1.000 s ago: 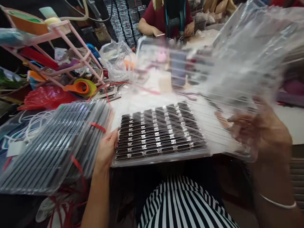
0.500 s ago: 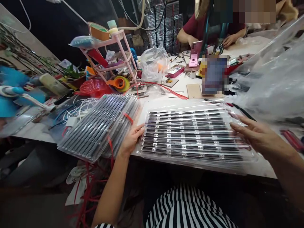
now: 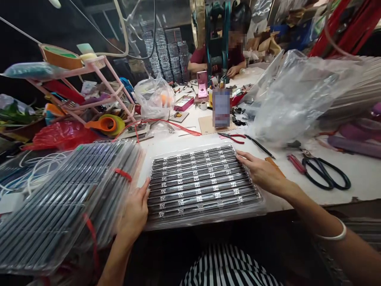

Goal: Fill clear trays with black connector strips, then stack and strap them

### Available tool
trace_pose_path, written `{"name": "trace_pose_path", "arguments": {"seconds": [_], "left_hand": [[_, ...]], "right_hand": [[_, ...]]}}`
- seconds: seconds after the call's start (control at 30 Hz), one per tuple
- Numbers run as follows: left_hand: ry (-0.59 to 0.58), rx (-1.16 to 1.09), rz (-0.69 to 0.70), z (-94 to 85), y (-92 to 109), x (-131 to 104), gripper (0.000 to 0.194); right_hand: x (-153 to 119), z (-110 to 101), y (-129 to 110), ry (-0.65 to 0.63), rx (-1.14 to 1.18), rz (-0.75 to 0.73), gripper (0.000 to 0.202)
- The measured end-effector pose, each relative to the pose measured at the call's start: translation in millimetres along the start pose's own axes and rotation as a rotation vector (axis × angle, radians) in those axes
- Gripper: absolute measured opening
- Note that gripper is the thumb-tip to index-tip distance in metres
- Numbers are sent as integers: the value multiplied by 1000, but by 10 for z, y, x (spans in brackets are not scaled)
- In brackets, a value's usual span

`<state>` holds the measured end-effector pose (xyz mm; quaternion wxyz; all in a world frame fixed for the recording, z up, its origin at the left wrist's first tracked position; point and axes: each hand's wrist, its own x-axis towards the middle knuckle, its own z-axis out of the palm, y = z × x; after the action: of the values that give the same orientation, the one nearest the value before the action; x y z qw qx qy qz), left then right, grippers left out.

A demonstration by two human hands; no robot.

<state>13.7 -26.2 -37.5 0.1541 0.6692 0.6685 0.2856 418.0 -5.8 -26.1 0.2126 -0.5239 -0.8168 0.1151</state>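
A clear plastic tray (image 3: 190,229) lies at the table's front edge, filled with rows of dark, shiny strips (image 3: 186,184) that carry small silver fittings. What the strips are I cannot tell. My left hand (image 3: 135,208) grips the tray's left edge, its thumb on the rim and its other fingers partly hidden. At the upper right corner, my right hand (image 3: 262,172) holds the rim with fingers close together. Just left of my left hand is a stack of similar trays (image 3: 59,198), tied with red strap (image 3: 91,230) and tilted.
Scissors (image 3: 324,171), red-handled pliers (image 3: 233,138) and a black pen-like tool (image 3: 260,146) lie to the right. Behind are a pink rack (image 3: 114,89), a phone on a stand (image 3: 222,107) and a large clear plastic bag (image 3: 297,99). Another person (image 3: 218,63) sits across the table.
The view has turned right. My right hand has come in from beside the tray onto its upper right rim. My left hand stays at the left edge.
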Motion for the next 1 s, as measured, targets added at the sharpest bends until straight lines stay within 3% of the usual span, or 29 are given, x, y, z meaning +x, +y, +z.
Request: {"name": "trace_pose_path", "arguments": {"seconds": [0.17,0.27,0.33,0.47,0.53,0.63,0.73,0.83,0.87,0.93,1.0], "left_hand": [[-85,-76,-23,-116,69,-233,48],[-214,-69,92,-180,69,-587,46],[-234,45,212,-160,40,-809,52],[11,369,369,4,-37,-1016,63],[121,407,444,80,-72,-1012,62],[153,308,563,116,-114,-925,57],[230,83,544,81,-91,-700,44],[414,-181,388,-3,83,-283,33],[407,-182,312,-47,171,-119,35],[581,-228,135,-164,350,189,44],[591,-231,93,-298,481,412,46]], "right_hand": [[-128,-51,414,-59,55,-115,61],[-239,-22,623,-42,108,-153,53],[-289,15,695,-42,115,-98,49],[-324,75,717,-16,99,-8,47],[-331,56,700,0,93,-43,47],[-323,-61,658,21,109,-170,46],[-216,-227,577,68,141,-229,41],[35,-359,430,228,152,-131,38],[132,-393,365,293,146,-82,39],[300,-451,218,379,132,-17,38],[390,-488,70,404,159,31,36]]}}
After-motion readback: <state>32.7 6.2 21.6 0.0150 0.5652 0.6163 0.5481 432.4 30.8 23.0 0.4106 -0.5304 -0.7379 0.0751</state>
